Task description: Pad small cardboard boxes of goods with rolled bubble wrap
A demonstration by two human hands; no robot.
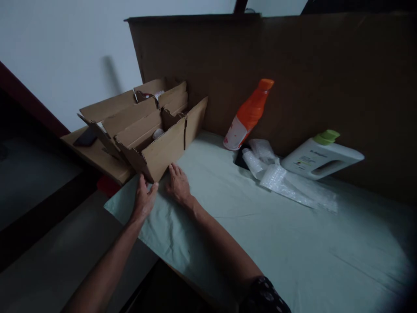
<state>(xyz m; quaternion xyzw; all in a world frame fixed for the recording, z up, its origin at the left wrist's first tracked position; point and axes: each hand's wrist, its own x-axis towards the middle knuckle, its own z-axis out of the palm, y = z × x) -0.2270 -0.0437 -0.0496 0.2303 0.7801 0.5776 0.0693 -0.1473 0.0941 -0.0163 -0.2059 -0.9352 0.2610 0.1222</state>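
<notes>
A cardboard divider (pixel 166 143) made of slotted brown panels stands at the far left of the cloth-covered table. My left hand (pixel 145 200) is at its near corner, thumb and fingers apart on either side of the corner. Beside the lower edge of the front panel lies my right hand (pixel 179 182), fingers stretched forward on the cloth; whether they press on the cardboard is hard to tell. Neither hand grips anything that I can see. Inside one compartment shows a small pale round item (pixel 158 133), partly hidden by the panels.
Along a tall cardboard backboard (pixel 208 56) stand an orange bottle (pixel 250 113) and a white jug with a green cap (pixel 321 156). Crumpled bubble wrap (pixel 276 174) lies between them over a dark flat object. Pale green cloth (pixel 293 243) covers the table, whose edge runs near my forearms.
</notes>
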